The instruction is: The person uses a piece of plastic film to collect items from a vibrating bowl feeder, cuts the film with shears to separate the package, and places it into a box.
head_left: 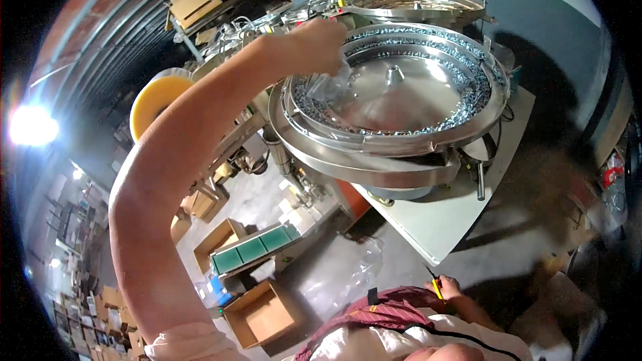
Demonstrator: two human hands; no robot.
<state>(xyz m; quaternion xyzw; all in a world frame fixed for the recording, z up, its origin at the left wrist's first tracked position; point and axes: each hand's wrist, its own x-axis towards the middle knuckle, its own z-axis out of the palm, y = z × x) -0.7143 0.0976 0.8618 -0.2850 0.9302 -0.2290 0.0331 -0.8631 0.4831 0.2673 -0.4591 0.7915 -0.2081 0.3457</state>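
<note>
The left hand [326, 43] is up near the top middle of the picture. Its fingers are closed tight on a clear plastic bag [332, 83], which hangs down from the hand over the left side of a big round metal bowl [401, 103]. The bowl is shiny and has a small cone in its middle. Lots of tiny metal parts [468, 97] lie in a ring along its tracks. A second round metal bowl [421, 3] sits just behind it, higher in the picture.

The right hand [445, 287] is low, near the bottom middle. It is closed around a thin yellow and black tool [435, 284].

The big bowl stands on a white table [441, 220]. To the left is a yellow roll of tape [157, 100]. Down on the floor are an open brown box [264, 314], a tray with green slots [254, 251] and a crumpled clear plastic sheet [348, 274].
</note>
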